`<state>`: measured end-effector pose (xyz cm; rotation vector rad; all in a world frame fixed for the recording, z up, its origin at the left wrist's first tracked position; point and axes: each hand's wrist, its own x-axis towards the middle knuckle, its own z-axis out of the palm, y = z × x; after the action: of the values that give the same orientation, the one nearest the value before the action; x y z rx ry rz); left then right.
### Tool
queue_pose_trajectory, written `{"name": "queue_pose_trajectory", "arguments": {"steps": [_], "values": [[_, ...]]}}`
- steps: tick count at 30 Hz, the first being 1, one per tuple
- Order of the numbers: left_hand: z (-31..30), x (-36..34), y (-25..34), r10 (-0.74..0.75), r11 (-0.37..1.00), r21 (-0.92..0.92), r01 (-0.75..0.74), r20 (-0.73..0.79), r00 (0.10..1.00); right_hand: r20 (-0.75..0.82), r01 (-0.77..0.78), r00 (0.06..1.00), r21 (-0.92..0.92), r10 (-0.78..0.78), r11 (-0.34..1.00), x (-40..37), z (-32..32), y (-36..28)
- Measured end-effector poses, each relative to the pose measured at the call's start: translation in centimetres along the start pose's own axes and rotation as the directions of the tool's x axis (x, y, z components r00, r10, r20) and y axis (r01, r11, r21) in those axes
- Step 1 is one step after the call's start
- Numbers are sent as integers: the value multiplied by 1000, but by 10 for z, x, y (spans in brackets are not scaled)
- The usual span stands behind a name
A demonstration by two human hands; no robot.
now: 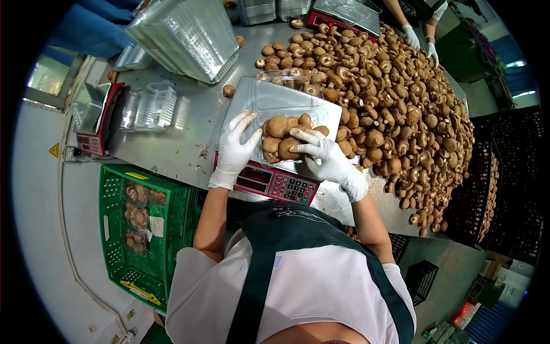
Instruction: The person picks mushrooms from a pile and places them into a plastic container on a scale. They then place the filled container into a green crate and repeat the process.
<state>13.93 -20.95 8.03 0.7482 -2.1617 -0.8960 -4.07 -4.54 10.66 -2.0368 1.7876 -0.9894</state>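
Observation:
A clear plastic clamshell container (274,103) lies with its lid raised on the metal pan of a red digital scale (269,182). Brown shiitake mushrooms (277,126) fill its near half. My left hand (234,150), in a white glove, is at the container's left side with fingers spread, the fingertips close to the mushrooms. From the right, my right hand (331,160), gloved too, reaches over the container with its fingers stretched out and touching the mushrooms. The undersides of my right fingers and thumb are partly hidden.
A large heap of shiitake mushrooms (395,114) covers the table's right side. Stacked clear containers (183,37) stand at the back left. A second scale (94,123) sits left; a green crate (137,264) holds packed mushrooms below. A co-worker's gloved hands (421,43) are across the heap.

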Motion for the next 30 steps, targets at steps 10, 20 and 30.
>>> {"name": "queue_pose_trajectory", "arguments": {"steps": [10, 20, 30], "values": [[-4, 6, -3, 6, 1000, -7, -6, 16, 1000, -67, -112, 992, -50, 109, 992, -9, -15, -16], [1, 62, -42, -165, 978, -112, 175, 99, 981, -273, -526, 808, 63, 522, 848, -60, -47, -6], [37, 97, -25, -507, 594, -489, 638, 388, 770, -263, -487, 851, -74, 454, 870, -47, -9, 11]]}}
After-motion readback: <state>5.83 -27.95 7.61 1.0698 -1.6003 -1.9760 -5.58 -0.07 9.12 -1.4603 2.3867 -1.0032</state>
